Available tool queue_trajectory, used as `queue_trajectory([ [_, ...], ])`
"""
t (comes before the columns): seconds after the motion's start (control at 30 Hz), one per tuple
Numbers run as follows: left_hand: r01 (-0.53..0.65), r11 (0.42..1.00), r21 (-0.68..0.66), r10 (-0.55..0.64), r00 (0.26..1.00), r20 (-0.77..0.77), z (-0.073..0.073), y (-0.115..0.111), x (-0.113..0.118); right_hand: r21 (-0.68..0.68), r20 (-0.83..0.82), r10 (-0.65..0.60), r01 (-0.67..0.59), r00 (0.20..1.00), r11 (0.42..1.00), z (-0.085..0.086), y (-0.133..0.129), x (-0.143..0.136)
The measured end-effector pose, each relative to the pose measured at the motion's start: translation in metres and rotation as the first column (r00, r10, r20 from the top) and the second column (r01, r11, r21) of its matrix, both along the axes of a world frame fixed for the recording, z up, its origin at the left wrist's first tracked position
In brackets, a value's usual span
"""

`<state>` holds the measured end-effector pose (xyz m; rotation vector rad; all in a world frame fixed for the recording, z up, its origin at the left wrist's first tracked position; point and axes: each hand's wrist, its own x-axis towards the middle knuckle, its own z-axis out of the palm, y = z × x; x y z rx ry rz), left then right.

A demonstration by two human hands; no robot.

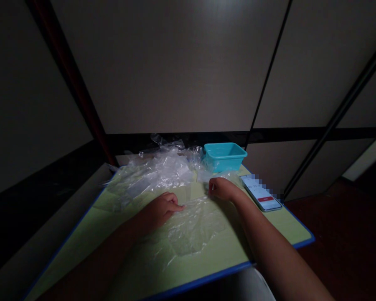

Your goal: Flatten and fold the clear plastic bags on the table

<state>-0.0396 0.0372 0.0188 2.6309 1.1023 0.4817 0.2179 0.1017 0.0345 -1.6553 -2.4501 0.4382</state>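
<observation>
A clear, crinkled plastic bag (196, 230) lies spread on the table in front of me. My left hand (163, 207) is at its upper left corner, fingers curled and one digit stretched onto the film, the edge apparently pinched there. At the upper right corner, my right hand (222, 189) is closed in a pinch on the bag's edge; the fingertips are partly hidden. Behind my hands rises a loose heap of clear plastic bags (167, 167), spreading toward the left edge of the table.
The yellow-green table (113, 251) has a blue rim. A turquoise plastic basket (227, 161) stands at the back right, with loose film against it. A phone (261, 194) with a lit screen lies at the right. Cabinet panels (181, 75) rise directly behind the table.
</observation>
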Motion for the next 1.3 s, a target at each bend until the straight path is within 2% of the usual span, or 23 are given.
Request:
queue_trajectory([
  [0.2,0.012,1.0,0.027,-0.012,1.0,-0.01,-0.003,0.0,0.0,-0.018,-0.044,-0.085,0.084,0.995,0.996,0.0,0.001,-0.001],
  [0.43,0.025,0.998,0.057,-0.025,1.0,-0.003,-0.01,0.002,-0.001,-0.125,-0.13,-0.086,0.07,0.988,0.99,0.001,-0.002,-0.002],
  [0.7,0.035,0.998,0.061,-0.034,0.999,-0.01,-0.007,0.002,-0.001,-0.196,-0.174,-0.123,0.088,0.977,0.977,0.001,0.0,0.0],
  [1.1,0.047,0.997,0.068,-0.049,0.999,0.016,-0.013,0.005,-0.003,-0.144,-0.102,-0.103,0.088,0.989,0.986,-0.003,0.003,0.0],
  [1.3,0.061,0.998,0.026,-0.061,0.998,0.01,-0.007,0.003,-0.003,-0.117,-0.096,-0.102,0.091,0.99,0.989,-0.007,0.001,-0.003],
])
